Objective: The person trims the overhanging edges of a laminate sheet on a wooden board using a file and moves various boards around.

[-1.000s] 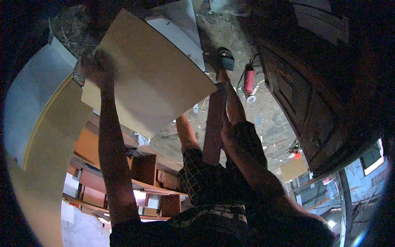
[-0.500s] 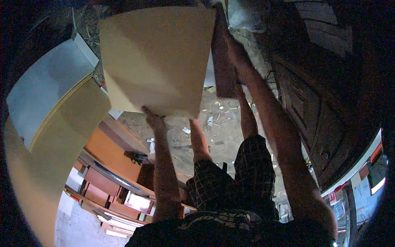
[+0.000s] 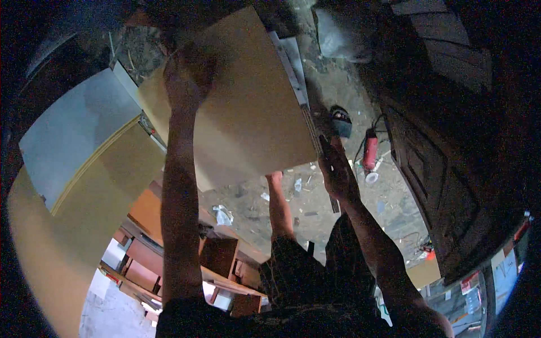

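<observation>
A large tan board (image 3: 248, 112) lies in front of me, tilted, its near edge above the floor. My left hand (image 3: 189, 79) is over the board's far left part; it is dark and smeared, so its fingers do not show clearly. At the board's right edge my right hand (image 3: 338, 177) is closed on a dark narrow board (image 3: 335, 205), seen almost edge-on, which runs along beside the tan one. Pale boards (image 3: 292, 65) show past the tan board's far right edge.
White and tan panels (image 3: 79, 135) lean at the left. Orange and brown cabinet parts (image 3: 220, 262) stand at lower left. A red corded power tool (image 3: 369, 151) lies on the littered floor, near my foot (image 3: 340, 119). A dark panelled door (image 3: 428, 169) lines the right.
My left hand has gone from the tan board's near edge to its far left part. My right hand has come nearer with the dark board. The tan board has turned and shifted.
</observation>
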The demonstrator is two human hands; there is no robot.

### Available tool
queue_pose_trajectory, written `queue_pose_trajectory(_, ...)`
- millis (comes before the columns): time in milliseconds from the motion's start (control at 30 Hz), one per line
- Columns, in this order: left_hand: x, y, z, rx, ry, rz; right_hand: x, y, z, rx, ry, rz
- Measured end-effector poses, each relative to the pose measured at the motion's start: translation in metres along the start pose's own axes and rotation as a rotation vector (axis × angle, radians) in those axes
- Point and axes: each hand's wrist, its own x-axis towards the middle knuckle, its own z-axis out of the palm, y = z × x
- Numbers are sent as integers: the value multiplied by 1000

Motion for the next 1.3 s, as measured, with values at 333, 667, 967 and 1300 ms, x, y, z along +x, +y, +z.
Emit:
queue_pose_trajectory(333,62,-34,103,-92,80,177,268,4,-3,906,287,-147)
queue_pose_trajectory(667,61,-3,76,28,-313,-231,220,13,5,782,165,-61)
queue_pose_trajectory(967,42,-33,77,64,-238,-110,99,-6,34,963,-44,157)
queue_pose_trajectory(1300,55,-26,81,33,-470,-108,303,26,29,789,101,-174)
